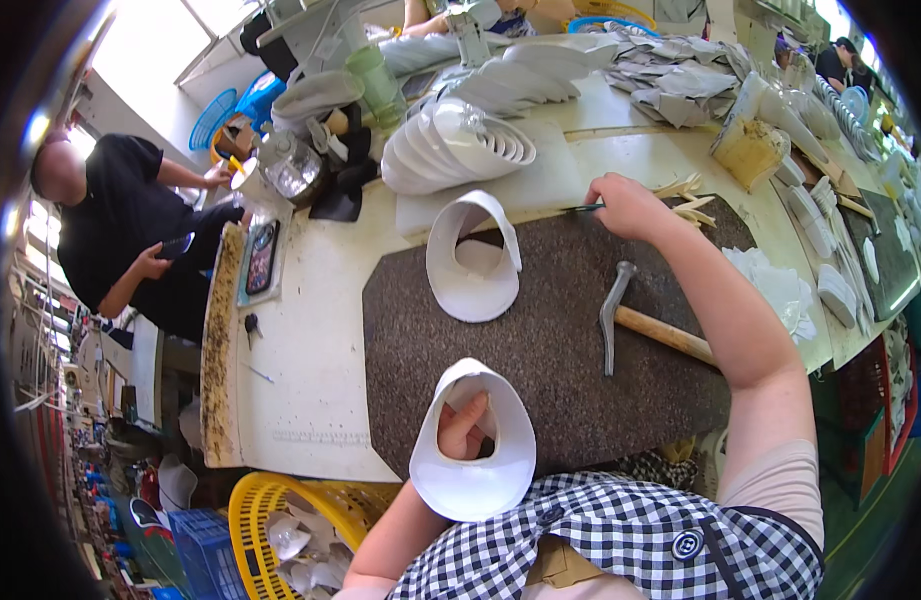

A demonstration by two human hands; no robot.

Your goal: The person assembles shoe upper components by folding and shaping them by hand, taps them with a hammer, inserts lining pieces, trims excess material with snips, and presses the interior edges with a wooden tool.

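My left hand [467,428] is tucked inside a white curved piece shaped like a cap visor [472,462], fingers curled against its inner wall, so it is clamped on that piece. The piece sits at the near edge of the dark speckled mat [540,350], right in front of my checked apron [620,540], with its open loop facing up.

My right hand [628,205] is stretched out to the far edge of the mat, closed around a thin dark green tool like a pen or small brush [583,208] whose tip points left. Just beside that hand lies a small heap of pale wooden sticks [688,197].

A second white visor-shaped piece [472,262] lies on the mat between my two hands, nearer the far side, apart from both. To its right, a hammer with a grey metal head and a wooden handle [630,320] rests flat on the mat, its handle passing under my right forearm.

The mat lies on a pale table [310,320]. Further back on it is a fanned stack of white curved pieces [460,145], with more grey and white pieces piled behind. A crumpled white cloth [780,290] lies at the table's right edge. Below the table, near my left elbow, stands a yellow plastic basket [280,510] holding white scraps. Off to the left a person in a black top [120,220] sits looking at a phone.
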